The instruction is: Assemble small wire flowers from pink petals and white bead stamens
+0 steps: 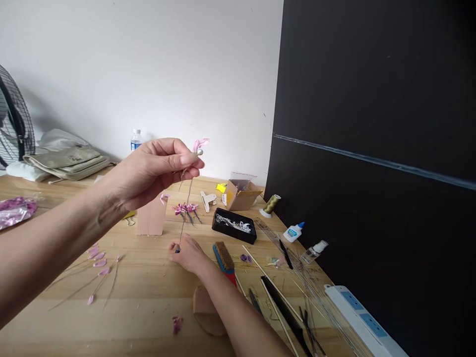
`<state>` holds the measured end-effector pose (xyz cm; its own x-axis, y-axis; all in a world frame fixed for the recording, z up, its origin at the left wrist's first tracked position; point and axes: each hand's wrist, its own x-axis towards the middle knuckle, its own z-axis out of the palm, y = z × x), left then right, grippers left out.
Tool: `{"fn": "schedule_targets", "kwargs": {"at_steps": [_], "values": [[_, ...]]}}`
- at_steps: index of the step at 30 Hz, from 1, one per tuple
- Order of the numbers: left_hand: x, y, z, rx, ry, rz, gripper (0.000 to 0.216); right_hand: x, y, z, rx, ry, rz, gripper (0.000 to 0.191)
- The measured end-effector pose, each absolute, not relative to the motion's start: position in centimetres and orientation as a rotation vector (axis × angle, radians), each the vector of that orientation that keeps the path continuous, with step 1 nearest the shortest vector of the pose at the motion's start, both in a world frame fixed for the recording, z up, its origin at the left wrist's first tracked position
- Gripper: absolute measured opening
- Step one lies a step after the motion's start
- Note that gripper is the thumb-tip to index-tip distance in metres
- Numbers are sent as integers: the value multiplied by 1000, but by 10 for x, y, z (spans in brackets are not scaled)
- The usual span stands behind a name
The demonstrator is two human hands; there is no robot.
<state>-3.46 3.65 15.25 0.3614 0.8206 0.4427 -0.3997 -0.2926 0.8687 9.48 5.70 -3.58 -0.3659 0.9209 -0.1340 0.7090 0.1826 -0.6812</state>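
Observation:
My left hand (156,171) is raised above the wooden table (148,297), fingers pinched on the top of a thin wire stem (186,210) that ends in a pink petal and a white bead (200,146). The wire hangs down to my right hand (188,254), which rests low on the table with its fingers closed round the wire's lower end, where a small blue bit shows. A cardboard block (151,215) stands just behind the wire.
Pink petals on wires (98,263) lie at the left. Finished pink flowers (186,208), a black tray of white pieces (234,225), a brush (225,257), a small carton (240,194), a thread spool (271,204), a glue bottle (293,231), sticks, a comb and a power strip (364,317) crowd the right.

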Motion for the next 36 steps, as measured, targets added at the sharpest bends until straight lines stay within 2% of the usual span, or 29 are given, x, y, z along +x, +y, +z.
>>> {"fn": "schedule_targets", "kwargs": {"at_steps": [2, 11, 14, 20, 24, 30, 36], "values": [[-34, 37, 160, 1437, 403, 1282, 14, 94, 58, -36, -1492, -2126, 1031, 9], [-65, 38, 189, 1381, 611, 1626, 19, 125, 65, -29, -1183, -1810, 1597, 11], [-81, 41, 190, 1358, 687, 1772, 22, 140, 62, -24, -1089, -1708, 1684, 17], [-111, 55, 181, 1379, 897, 1851, 13, 165, 53, -9, -880, -1438, 1820, 33], [-123, 63, 168, 1315, 1028, 1823, 11, 172, 53, -3, -667, -1067, 1808, 35], [-142, 74, 151, 1091, 1133, 1795, 19, 182, 55, 5, -586, -919, 1693, 26], [-137, 68, 136, 1007, 1202, 1629, 15, 180, 61, 5, -572, -805, 1648, 29]]}}
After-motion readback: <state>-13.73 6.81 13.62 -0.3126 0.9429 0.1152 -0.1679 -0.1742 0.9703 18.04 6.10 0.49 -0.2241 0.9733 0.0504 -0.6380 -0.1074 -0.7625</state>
